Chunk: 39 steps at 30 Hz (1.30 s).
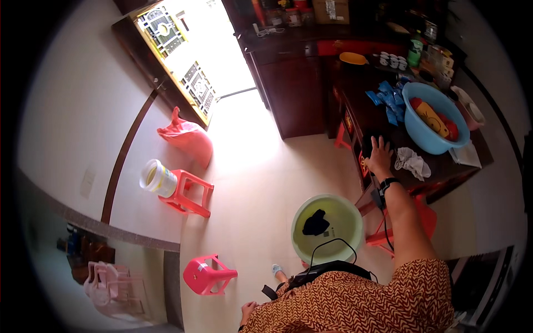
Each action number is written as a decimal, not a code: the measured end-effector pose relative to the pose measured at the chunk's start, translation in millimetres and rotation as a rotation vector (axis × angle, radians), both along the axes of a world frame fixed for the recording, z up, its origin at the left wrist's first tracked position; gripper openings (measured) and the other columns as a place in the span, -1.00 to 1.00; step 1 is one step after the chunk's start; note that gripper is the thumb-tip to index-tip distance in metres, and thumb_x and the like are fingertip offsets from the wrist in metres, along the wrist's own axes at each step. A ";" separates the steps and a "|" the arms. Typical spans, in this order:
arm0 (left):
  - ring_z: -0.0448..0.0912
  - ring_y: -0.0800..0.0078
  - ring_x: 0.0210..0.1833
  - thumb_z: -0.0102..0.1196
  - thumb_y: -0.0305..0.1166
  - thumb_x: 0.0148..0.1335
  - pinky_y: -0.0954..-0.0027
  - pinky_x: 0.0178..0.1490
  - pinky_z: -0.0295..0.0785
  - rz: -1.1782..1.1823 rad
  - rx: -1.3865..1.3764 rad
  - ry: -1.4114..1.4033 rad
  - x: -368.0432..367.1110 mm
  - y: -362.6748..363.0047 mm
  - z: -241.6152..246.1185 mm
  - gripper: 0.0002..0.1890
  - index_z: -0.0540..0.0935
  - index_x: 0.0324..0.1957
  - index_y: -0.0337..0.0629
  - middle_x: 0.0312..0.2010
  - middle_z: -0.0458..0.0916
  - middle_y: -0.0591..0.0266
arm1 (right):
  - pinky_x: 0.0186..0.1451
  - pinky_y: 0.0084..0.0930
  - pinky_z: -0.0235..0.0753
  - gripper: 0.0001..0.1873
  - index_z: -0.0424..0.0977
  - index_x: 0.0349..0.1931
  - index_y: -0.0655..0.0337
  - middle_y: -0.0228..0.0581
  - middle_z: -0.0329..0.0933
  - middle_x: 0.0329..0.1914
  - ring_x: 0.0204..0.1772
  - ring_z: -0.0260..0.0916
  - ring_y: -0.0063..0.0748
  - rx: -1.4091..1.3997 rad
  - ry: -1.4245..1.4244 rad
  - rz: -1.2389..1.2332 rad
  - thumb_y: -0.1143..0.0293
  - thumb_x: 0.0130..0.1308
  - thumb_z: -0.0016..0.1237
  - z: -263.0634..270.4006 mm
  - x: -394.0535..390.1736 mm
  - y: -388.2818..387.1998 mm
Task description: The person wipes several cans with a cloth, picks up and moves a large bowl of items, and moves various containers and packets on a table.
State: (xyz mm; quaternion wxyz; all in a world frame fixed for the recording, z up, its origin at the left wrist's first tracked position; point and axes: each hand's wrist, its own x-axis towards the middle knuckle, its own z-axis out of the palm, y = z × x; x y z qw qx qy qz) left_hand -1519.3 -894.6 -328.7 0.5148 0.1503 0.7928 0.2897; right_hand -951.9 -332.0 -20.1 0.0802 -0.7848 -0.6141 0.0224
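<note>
My right hand (379, 157) reaches over the dark wooden table, its fingers spread on or just above a black item (368, 143) at the table's edge; whether it grips that item is hidden. Just beside the hand lies a crumpled white cloth (412, 163). Behind the cloth stands a light blue plastic basin (433, 139) with red and yellow things (431, 120) inside. My left hand (249, 309) hangs low by my side with its fingers curled; whether it holds anything does not show. In front of me, a pale green basin (349, 241) contains a dark cloth (316, 222).
Blue packets (391, 102), small cups (394, 62), a green bottle (415, 50) and an orange dish (353, 58) share the table. Leftward are a pink stool (200, 275), a red stool (186, 202) bearing a white bucket (166, 183), and a red bag (193, 139) near the open door.
</note>
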 end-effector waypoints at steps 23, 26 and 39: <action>0.64 0.33 -0.31 0.04 -0.31 0.36 0.36 -0.29 0.56 0.168 -0.095 -0.163 -245.1 21.1 33.9 -0.62 0.45 0.10 -0.37 -0.18 0.63 0.05 | 0.39 0.15 0.22 -0.13 -0.14 0.47 -0.25 -0.17 -0.14 0.53 0.46 -0.02 0.14 -0.027 -0.353 -0.222 0.27 0.25 0.10 -27.0 -20.6 -29.2; 0.65 0.30 -0.26 0.06 -0.32 0.36 0.32 -0.22 0.60 0.187 -0.017 -0.220 -265.0 37.7 2.7 -0.61 0.46 0.08 -0.44 -0.17 0.63 0.01 | 0.39 0.12 0.20 -0.12 -0.14 0.47 -0.26 -0.19 -0.14 0.53 0.46 -0.03 0.13 -0.044 -0.332 -0.234 0.25 0.23 0.12 -25.6 -41.6 -13.2; 0.66 0.35 -0.31 0.07 -0.30 0.36 0.39 -0.30 0.59 -0.119 0.026 -0.184 -281.8 351.0 23.5 -0.60 0.48 0.05 -0.49 -0.22 0.64 0.02 | 0.35 0.22 0.16 -0.04 -0.05 0.45 -0.08 -0.14 -0.09 0.51 0.45 -0.04 0.22 -0.064 -0.218 -0.426 0.12 0.08 0.22 -2.9 -41.0 76.4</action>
